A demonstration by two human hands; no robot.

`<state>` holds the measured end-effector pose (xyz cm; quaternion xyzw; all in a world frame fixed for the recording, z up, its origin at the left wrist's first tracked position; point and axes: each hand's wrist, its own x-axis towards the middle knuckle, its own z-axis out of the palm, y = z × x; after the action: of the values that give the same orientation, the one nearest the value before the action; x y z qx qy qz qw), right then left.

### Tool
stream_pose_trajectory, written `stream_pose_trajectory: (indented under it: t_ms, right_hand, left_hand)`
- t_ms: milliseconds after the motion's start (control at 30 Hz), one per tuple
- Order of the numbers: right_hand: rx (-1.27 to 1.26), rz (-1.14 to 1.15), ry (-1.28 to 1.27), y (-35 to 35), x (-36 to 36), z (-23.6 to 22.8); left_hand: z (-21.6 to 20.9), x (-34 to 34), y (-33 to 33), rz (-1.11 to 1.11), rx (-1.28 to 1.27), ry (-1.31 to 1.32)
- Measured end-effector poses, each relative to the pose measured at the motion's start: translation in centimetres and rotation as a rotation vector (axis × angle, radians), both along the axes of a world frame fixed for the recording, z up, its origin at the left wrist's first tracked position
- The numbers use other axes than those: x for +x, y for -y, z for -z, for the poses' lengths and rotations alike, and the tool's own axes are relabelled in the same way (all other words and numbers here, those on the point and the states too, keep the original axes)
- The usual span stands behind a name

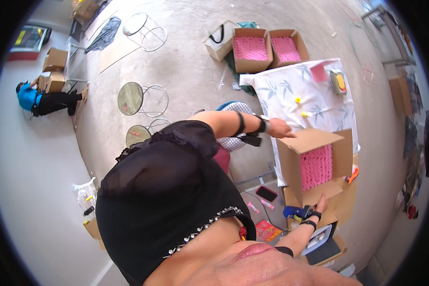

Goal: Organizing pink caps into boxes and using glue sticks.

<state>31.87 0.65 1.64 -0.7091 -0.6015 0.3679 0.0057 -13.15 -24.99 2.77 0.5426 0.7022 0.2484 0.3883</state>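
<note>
An upright cardboard box (pixel 289 164) with its flaps folded out stands at the table's near end, filled with rows of pink, knobbly pieces (pixel 316 167). My left hand (pixel 282 127) reaches over the table, fingers stretched out at the edge of the box's upper flap (pixel 319 139). Whether its fingertips press on the cardboard I cannot tell. My right hand (pixel 321 205) lies against the lower flap (pixel 323 192) with its fingers extended. Dark bands circle both wrists. Beside the right wrist is a blue tool (pixel 293 212), whose kind is unclear.
A leaf-patterned white cloth (pixel 276 90) covers the table, bearing two small yellow items (pixel 298 100) and a yellow-grey device (pixel 339 83). Beyond stand two boxes (pixel 252 65) of pink pieces. Stools (pixel 130 98) are to the left. A phone (pixel 266 193) lies near orange-handled scissors (pixel 353 174). Another person (pixel 29 99) works far left.
</note>
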Motion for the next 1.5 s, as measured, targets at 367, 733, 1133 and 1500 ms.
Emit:
stream_pose_trajectory:
  t_ms: [367, 733, 1133, 1500]
  right_hand:
    - [-0.097, 0.106, -0.548, 14.9, -14.2, -1.2]
    - [-0.745, -0.369, -0.216, 31.9, -47.2, 3.1]
    - [-1.019, -0.275, 0.083, 39.3, -44.9, 4.0]
    - [-0.872, -0.69, -0.01, 35.0, -62.0, 12.2]
  left_hand:
    - [10.4, -23.5, 40.5, -0.256, -0.694, -0.181]
    - [9.2, -37.1, 55.6, -0.673, -0.734, -0.034]
    - [13.0, -39.4, 61.5, -0.747, -0.854, 0.254]
    - [11.7, -45.9, 52.7, -0.932, -0.661, 0.283]
